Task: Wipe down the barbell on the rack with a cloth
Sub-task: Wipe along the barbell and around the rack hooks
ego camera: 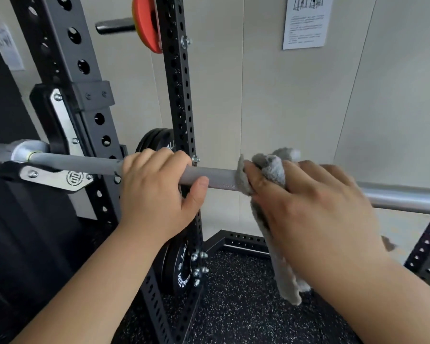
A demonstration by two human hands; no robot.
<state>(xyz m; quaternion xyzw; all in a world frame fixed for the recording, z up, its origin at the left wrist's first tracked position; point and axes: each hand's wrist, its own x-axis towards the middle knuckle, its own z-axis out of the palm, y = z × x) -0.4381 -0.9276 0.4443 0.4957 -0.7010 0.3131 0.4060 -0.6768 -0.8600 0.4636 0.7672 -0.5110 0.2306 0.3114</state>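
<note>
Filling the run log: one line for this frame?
left hand grips barbell | right hand holds cloth on barbell | phase: wiping

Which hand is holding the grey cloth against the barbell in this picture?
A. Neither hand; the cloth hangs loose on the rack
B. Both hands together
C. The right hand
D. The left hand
C. The right hand has its fingers wrapped round the grey cloth on the barbell, while the left hand grips the bare bar with no cloth under it.
</note>
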